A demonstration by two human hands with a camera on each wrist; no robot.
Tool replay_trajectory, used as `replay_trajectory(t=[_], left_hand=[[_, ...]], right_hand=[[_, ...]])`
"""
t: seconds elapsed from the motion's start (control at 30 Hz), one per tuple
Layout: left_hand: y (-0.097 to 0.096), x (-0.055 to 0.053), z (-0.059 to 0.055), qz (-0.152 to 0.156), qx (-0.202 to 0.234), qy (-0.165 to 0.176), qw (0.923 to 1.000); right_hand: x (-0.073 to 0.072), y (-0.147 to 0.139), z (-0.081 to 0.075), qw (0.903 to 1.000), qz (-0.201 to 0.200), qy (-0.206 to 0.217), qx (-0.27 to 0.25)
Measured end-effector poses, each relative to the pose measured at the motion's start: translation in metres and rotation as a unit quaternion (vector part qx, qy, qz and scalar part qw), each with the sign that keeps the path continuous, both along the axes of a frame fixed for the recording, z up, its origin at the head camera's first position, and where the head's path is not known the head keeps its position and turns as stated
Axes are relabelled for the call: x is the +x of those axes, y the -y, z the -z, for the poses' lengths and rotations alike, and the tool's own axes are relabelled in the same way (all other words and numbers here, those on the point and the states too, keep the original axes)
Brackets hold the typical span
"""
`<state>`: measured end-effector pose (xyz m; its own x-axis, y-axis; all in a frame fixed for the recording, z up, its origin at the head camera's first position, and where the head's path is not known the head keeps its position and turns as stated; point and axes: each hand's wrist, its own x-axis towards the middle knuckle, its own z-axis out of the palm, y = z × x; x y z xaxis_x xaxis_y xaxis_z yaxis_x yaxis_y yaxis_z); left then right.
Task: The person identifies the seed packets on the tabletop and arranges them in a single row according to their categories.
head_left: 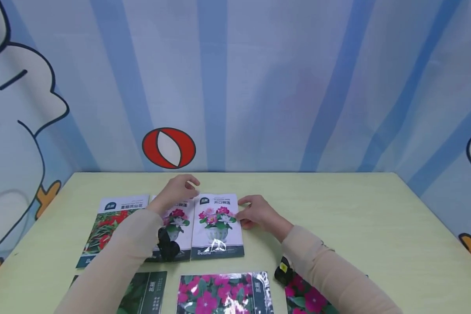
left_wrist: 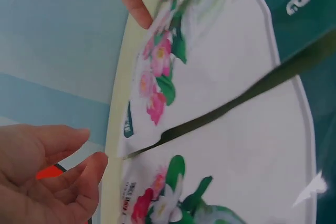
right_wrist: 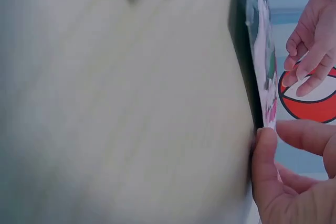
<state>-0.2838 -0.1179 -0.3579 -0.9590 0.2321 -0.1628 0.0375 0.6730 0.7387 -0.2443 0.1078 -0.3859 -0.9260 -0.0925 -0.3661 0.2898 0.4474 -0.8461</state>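
Observation:
My right hand (head_left: 261, 214) is at the right edge of a white seed packet (head_left: 217, 226) printed with pink flowers in a bowl, its fingertips touching that edge. In the right wrist view the thumb (right_wrist: 266, 153) lies against the packet's side, with the index finger just above. My left hand (head_left: 178, 189) hovers near the packets' top edges, fingers loosely bent, holding nothing. Beneath its wrist a matching white packet (head_left: 184, 240) lies side by side with the first, partly hidden by the sleeve and a black wrist strap.
Left of these lies a packet with red flowers (head_left: 102, 226), partly behind the left sleeve. Nearer the body are a dark green packet (head_left: 145, 292), a magenta-flower packet (head_left: 216, 294) and another magenta one (head_left: 312, 296) under the right forearm. A blue striped curtain (head_left: 251, 87) hangs behind the table (head_left: 337, 192).

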Motion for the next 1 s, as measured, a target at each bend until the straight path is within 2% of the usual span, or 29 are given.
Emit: replay_trajectory(t=[0.07, 0.17, 0.3, 0.4, 0.57, 0.73, 0.9, 1.0], left_hand=[[0.000, -0.001, -0.002, 0.002, 0.028, 0.017, 0.9995], [-0.001, -0.001, -0.005, 0.001, 0.084, 0.063, 0.9944], [-0.009, 0.006, -0.010, -0.010, 0.169, 0.139, 0.9757], [-0.017, 0.014, -0.013, -0.016, 0.217, 0.186, 0.9581], [-0.032, 0.029, -0.016, 0.000, 0.248, 0.231, 0.9410], [-0.048, 0.044, -0.017, 0.014, 0.256, 0.257, 0.9317], [-0.072, 0.061, -0.015, 0.028, 0.272, 0.258, 0.9264], [-0.087, 0.072, -0.015, 0.038, 0.284, 0.272, 0.9186]], right_hand=[[-0.001, -0.004, -0.003, 0.9998, -0.015, 0.012, 0.001], [-0.002, -0.011, -0.006, 0.9988, -0.043, 0.024, 0.008], [0.000, -0.026, -0.010, 0.9972, -0.068, 0.032, -0.002], [0.002, -0.042, -0.014, 0.9964, -0.077, 0.034, -0.011], [0.007, -0.070, -0.026, 0.9940, -0.107, 0.022, -0.001], [0.018, -0.100, -0.039, 0.9914, -0.130, 0.012, 0.000], [0.031, -0.134, -0.047, 0.9919, -0.126, 0.010, 0.014], [0.040, -0.154, -0.049, 0.9925, -0.119, 0.023, 0.016]])
